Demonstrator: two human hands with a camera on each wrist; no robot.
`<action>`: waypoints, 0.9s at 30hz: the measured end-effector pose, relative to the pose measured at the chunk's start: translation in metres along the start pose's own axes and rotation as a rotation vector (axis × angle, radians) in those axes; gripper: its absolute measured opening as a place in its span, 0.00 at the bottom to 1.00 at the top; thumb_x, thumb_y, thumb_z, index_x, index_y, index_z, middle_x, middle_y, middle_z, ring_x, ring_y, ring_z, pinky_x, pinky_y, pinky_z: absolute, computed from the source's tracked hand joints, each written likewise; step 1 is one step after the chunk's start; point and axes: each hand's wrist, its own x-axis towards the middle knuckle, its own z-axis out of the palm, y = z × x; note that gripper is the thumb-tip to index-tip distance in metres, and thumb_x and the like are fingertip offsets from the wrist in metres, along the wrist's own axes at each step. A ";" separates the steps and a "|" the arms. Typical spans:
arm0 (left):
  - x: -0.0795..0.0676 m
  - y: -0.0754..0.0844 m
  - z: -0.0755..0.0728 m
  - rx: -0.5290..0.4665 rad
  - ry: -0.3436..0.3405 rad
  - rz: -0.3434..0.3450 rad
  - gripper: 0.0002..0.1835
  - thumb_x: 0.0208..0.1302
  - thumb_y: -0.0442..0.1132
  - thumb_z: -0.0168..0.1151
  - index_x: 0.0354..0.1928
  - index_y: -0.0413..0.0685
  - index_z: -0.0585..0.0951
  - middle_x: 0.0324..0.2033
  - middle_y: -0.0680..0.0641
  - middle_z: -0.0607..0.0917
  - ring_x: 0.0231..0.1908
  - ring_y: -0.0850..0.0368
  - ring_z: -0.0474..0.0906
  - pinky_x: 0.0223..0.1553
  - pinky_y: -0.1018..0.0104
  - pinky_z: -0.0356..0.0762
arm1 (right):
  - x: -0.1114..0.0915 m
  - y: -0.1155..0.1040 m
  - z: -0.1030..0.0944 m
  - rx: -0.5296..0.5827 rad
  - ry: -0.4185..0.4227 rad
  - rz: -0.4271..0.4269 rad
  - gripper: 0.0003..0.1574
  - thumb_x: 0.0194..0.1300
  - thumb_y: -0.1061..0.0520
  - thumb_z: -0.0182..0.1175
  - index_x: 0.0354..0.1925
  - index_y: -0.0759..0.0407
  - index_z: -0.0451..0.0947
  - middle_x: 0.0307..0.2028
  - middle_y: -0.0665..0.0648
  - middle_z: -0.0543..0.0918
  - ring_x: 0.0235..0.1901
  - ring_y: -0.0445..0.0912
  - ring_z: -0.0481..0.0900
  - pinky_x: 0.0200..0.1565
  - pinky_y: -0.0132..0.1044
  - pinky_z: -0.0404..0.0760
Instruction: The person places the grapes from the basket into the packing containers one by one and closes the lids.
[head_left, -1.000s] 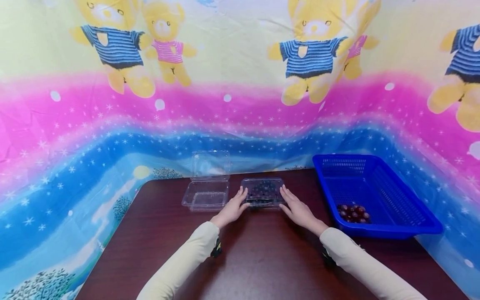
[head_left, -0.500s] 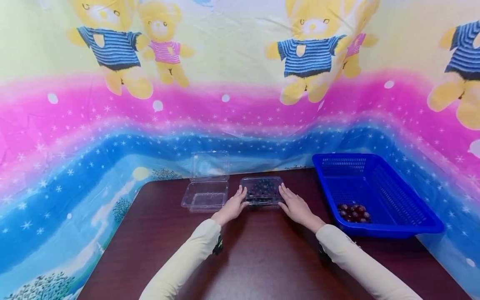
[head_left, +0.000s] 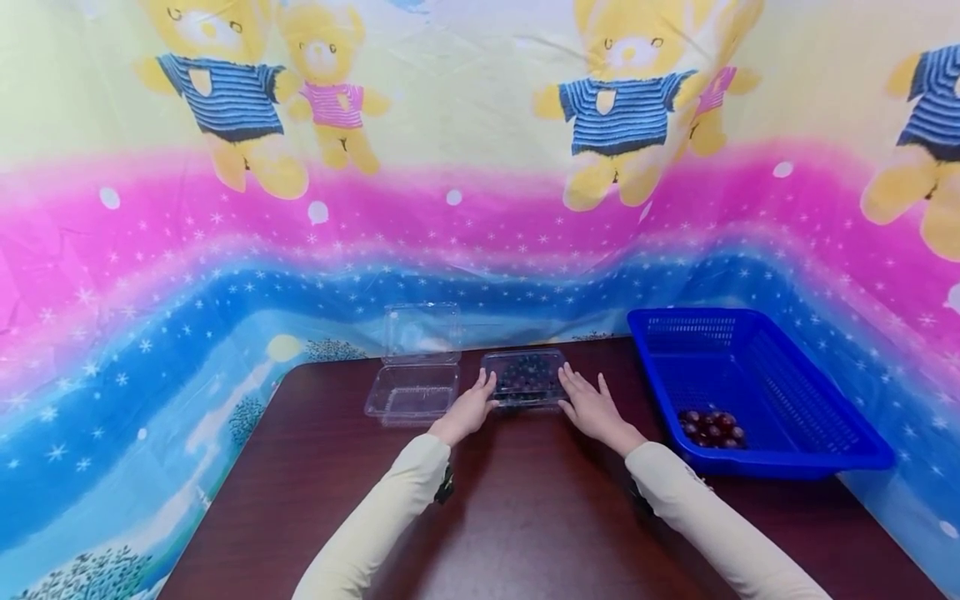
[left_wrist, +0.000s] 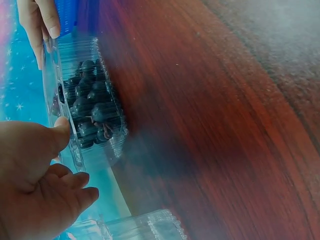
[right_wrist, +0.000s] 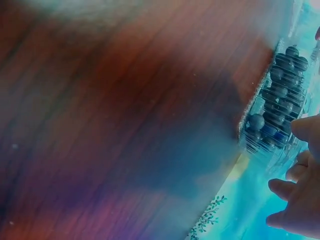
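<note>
A shut clear plastic clamshell box [head_left: 504, 400] with dark grapes [head_left: 527, 371] inside stands near the table's back edge. At its left side is my left hand [head_left: 465, 412], its fingers reaching forward and its thumb against the front corner. In the left wrist view that thumb touches the rim, while the lower fingers bend loosely away from the box. My right hand [head_left: 595, 410] lies along the opposite side, fingers spread and one raised. The right wrist view has its thumb on the rim beside the grapes [right_wrist: 278, 92]. Some fingertips are hidden behind the plastic.
Left of the box stands a second clamshell [head_left: 381, 408] with its lid up and nothing inside. A blue basket [head_left: 795, 467] at the right holds several reddish grapes [head_left: 712, 428]. A bear-print cloth [head_left: 465, 242] rises behind the brown table [head_left: 525, 517].
The grape-filled clamshell has shifted slightly toward the back of the table, both hands staying at its sides. The right hand's fingers have spread, one lifting away from the others.
</note>
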 end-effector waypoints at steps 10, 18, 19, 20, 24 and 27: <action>0.007 -0.002 0.000 -0.016 -0.001 -0.030 0.31 0.70 0.38 0.48 0.71 0.40 0.51 0.70 0.33 0.48 0.57 0.41 0.71 0.53 0.56 0.74 | 0.007 0.000 0.003 -0.014 -0.031 0.023 0.38 0.69 0.50 0.50 0.70 0.62 0.51 0.71 0.61 0.50 0.68 0.57 0.55 0.65 0.64 0.40; 0.010 0.000 -0.002 -0.050 -0.010 -0.064 0.31 0.71 0.37 0.46 0.71 0.42 0.50 0.70 0.34 0.47 0.64 0.41 0.61 0.48 0.58 0.74 | 0.014 0.002 0.005 -0.018 -0.035 0.031 0.38 0.70 0.50 0.50 0.70 0.62 0.50 0.71 0.61 0.49 0.69 0.56 0.53 0.65 0.64 0.37; 0.010 0.001 -0.002 -0.055 -0.010 -0.069 0.30 0.71 0.36 0.46 0.71 0.42 0.51 0.70 0.34 0.47 0.64 0.41 0.61 0.47 0.58 0.74 | 0.014 0.002 0.006 -0.021 -0.034 0.032 0.38 0.70 0.50 0.49 0.70 0.62 0.50 0.71 0.62 0.49 0.69 0.57 0.53 0.65 0.65 0.37; 0.011 0.001 -0.002 -0.055 -0.011 -0.079 0.30 0.71 0.36 0.46 0.72 0.43 0.50 0.70 0.34 0.47 0.64 0.41 0.61 0.46 0.59 0.74 | 0.015 0.003 0.006 -0.021 -0.036 0.033 0.38 0.70 0.50 0.49 0.70 0.62 0.50 0.71 0.62 0.49 0.69 0.57 0.52 0.65 0.64 0.37; 0.024 -0.010 0.007 -0.024 0.019 -0.082 0.31 0.71 0.38 0.46 0.72 0.47 0.49 0.70 0.35 0.48 0.64 0.39 0.61 0.50 0.56 0.74 | 0.018 0.002 0.005 -0.014 -0.027 0.030 0.38 0.70 0.52 0.50 0.70 0.63 0.50 0.71 0.63 0.50 0.69 0.57 0.52 0.66 0.64 0.37; 0.030 -0.013 0.009 0.006 0.028 -0.099 0.32 0.71 0.40 0.46 0.72 0.47 0.49 0.70 0.35 0.50 0.63 0.37 0.61 0.54 0.54 0.73 | 0.020 0.002 0.004 -0.005 -0.016 0.023 0.38 0.69 0.53 0.50 0.70 0.65 0.50 0.71 0.65 0.50 0.69 0.58 0.52 0.66 0.63 0.37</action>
